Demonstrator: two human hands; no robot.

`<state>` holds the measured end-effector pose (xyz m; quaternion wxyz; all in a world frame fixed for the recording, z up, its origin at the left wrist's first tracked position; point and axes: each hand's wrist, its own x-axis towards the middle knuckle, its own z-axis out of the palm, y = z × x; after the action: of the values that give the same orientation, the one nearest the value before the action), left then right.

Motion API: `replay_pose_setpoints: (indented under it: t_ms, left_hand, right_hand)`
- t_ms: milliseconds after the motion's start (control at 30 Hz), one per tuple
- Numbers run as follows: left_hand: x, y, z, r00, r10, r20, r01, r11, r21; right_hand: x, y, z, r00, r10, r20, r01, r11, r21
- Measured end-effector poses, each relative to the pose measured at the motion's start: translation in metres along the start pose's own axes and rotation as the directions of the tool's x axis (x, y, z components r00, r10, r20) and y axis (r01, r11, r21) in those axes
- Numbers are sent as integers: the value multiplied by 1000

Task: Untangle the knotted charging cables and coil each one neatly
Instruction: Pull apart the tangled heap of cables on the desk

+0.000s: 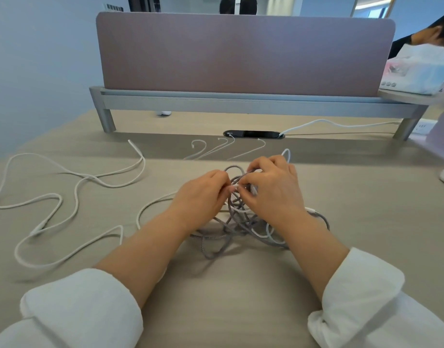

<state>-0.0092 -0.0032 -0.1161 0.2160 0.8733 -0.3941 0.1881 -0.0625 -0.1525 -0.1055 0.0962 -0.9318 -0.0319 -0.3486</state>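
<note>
While a loose white cable (65, 197) is sprawling at the frame's left, the left hand (203, 194) and right hand (273, 189) are pinching strands of the grey-and-white cable knot (238, 222) at centre, apparently lifting loops apart to free it.

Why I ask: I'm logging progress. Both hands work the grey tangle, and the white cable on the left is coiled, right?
No. In the head view the white cable sprawls loose, uncoiled; left hand and right hand work the grey tangle.
</note>
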Motion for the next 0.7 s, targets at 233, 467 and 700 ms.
replay_pose_setpoints:
  t_ms: [233,467,700]
  left_hand:
    - [2,-4,-3,979,-94,-179,74,990,-120]
    - [1,6,-9,962,-267,-65,208,862,-462]
    - [3,3,-14,949,-286,-133,196,864,-463]
  right_hand:
    - [2,-1,-7,984,164,63,-157,982,-102]
    - [3,-2,0,997,76,-28,-78,993,-84]
    - [1,-1,-3,999,30,15,-32,992,120]
